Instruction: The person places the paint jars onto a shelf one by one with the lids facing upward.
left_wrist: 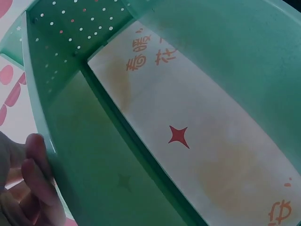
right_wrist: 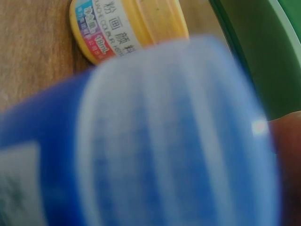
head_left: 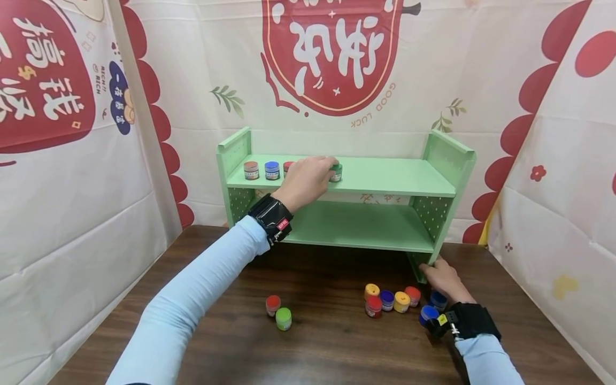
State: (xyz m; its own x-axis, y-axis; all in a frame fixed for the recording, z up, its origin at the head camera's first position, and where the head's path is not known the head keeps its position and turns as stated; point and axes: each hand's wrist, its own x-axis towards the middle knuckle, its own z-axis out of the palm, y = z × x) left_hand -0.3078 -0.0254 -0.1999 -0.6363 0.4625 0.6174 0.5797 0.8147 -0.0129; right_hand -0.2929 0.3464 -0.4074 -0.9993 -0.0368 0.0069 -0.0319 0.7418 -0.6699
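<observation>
My left hand (head_left: 307, 182) reaches over the upper board of a light green two-tier shelf (head_left: 390, 176), its fingertips pinching a dark green paint jar (head_left: 336, 172). In the left wrist view, the curled fingers (left_wrist: 40, 179) show beside the shelf edge, and the jar is hidden. To the left on that board stand a brownish-red jar (head_left: 251, 170), a blue jar (head_left: 271, 170) and a red jar (head_left: 287, 167), partly covered by my hand. My right hand (head_left: 447, 279) grips the foot of the shelf's right side panel (head_left: 417, 269), close by a blue-lidded jar (right_wrist: 178, 141).
On the brown table (head_left: 327, 353), a red-lidded jar (head_left: 272, 305) and a light green one (head_left: 284, 319) stand left of centre. Several jars cluster near my right hand, including a yellow one (head_left: 401, 302) and a blue one (head_left: 428, 315). Printed cloth (head_left: 192, 133) hangs behind.
</observation>
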